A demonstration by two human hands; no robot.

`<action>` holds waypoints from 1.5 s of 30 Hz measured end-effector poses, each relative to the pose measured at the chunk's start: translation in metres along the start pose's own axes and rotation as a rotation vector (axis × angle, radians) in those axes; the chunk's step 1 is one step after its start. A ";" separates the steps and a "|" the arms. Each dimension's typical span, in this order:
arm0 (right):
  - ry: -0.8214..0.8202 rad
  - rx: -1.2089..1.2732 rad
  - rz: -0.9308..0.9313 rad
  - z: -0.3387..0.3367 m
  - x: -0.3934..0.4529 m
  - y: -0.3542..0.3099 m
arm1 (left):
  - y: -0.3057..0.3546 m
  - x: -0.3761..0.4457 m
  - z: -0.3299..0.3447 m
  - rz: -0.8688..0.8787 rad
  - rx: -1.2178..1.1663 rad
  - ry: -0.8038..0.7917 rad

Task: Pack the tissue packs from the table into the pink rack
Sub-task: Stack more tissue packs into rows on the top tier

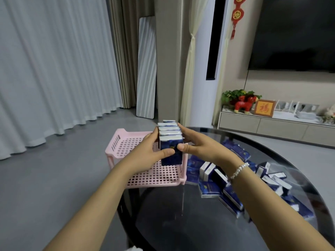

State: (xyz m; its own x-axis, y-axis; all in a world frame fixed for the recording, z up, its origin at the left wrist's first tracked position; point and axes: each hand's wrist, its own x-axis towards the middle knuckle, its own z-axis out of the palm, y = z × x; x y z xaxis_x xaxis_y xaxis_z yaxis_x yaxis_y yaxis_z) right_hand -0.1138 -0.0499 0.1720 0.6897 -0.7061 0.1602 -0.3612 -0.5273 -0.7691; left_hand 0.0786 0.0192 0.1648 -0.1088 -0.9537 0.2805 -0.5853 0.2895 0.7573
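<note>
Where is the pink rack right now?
Head view, left of centre: the pink rack stands off the round table's left edge, beneath the held tissue packs.

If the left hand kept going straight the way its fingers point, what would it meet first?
Nothing new: the left hand already grips the row of blue-and-white tissue packs, opposite the right hand. Beyond the packs likely comes the pink plastic lattice rack, though depth is unclear.
</note>
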 end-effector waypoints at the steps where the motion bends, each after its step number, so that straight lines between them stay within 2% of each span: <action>1: -0.002 0.004 0.000 -0.001 0.010 -0.003 | -0.004 0.006 -0.007 -0.009 0.002 0.001; 6: -0.002 0.026 0.018 -0.005 0.073 -0.009 | -0.033 0.043 -0.043 -0.081 -0.006 0.040; 10: -0.060 0.025 0.073 -0.007 0.120 -0.007 | -0.059 0.073 -0.062 -0.122 -0.037 -0.005; 18: -0.083 -0.327 0.241 -0.004 0.169 0.026 | -0.101 0.106 -0.038 -0.207 -0.109 -0.077; 23: -0.087 -0.545 0.273 0.002 0.171 0.032 | -0.109 0.109 -0.026 -0.230 -0.113 -0.076; 29: -0.095 -0.604 0.135 0.001 0.165 0.025 | -0.109 0.107 -0.020 -0.324 -0.081 -0.084; 35: -0.110 -0.704 0.145 0.006 0.162 0.028 | -0.112 0.113 -0.024 -0.318 0.052 -0.129; 39: -0.127 -0.679 0.151 0.004 0.157 0.023 | -0.107 0.111 -0.026 -0.338 0.076 -0.152; 45: -0.058 -0.553 0.166 0.006 0.146 0.020 | -0.106 0.099 -0.023 -0.306 -0.050 -0.071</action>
State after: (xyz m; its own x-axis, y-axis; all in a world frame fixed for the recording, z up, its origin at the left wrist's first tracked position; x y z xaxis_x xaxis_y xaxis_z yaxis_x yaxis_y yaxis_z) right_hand -0.0167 -0.1610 0.1763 0.6239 -0.7813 0.0187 -0.7307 -0.5917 -0.3407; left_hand 0.1478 -0.1040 0.1258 0.0096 -0.9999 -0.0054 -0.5597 -0.0099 0.8286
